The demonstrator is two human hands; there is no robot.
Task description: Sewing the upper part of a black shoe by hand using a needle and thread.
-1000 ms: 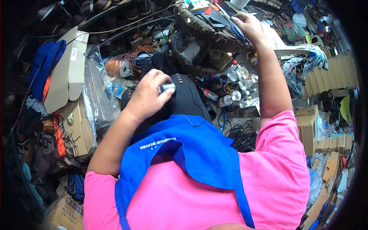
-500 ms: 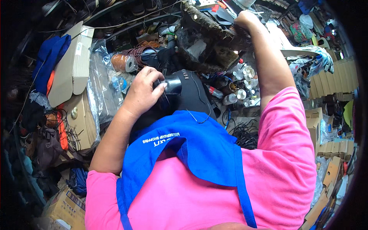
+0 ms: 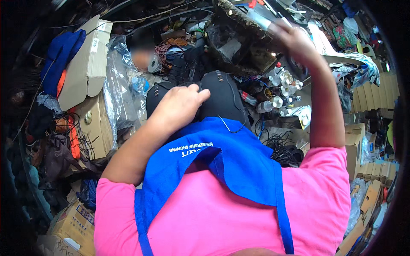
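My left hand (image 3: 181,106) rests between my black-clad knees, its fingers curled and the thumb pointing right. Whatever it grips is hidden beneath it. Over the right knee (image 3: 220,87), the black cloth has a row of small slits. A thin dark cord with a pale, bent end (image 3: 225,123) lies on the blue apron (image 3: 247,170). My right hand (image 3: 297,42) is raised at the upper right, smeared by motion, with its fingers bent. Below the palm hangs a dark looped thing (image 3: 294,66), too blurred to name. A pale flat blade-like piece (image 3: 258,19) lies just beyond the fingertips.
Small bottles (image 3: 267,106) crowd together right of my knees. Ahead stands a rough, dirty basin-like container (image 3: 243,42). On the left are an open cardboard box (image 3: 81,68), plastic sheeting (image 3: 124,94) and a spool (image 3: 153,65). Black cords (image 3: 282,147) lie tangled beside my right hip.
My right hand has drawn back from the clutter at the upper right, with a dark looped thing now below it. My left hand has shifted right and nearer; the shiny black piece is out of sight.
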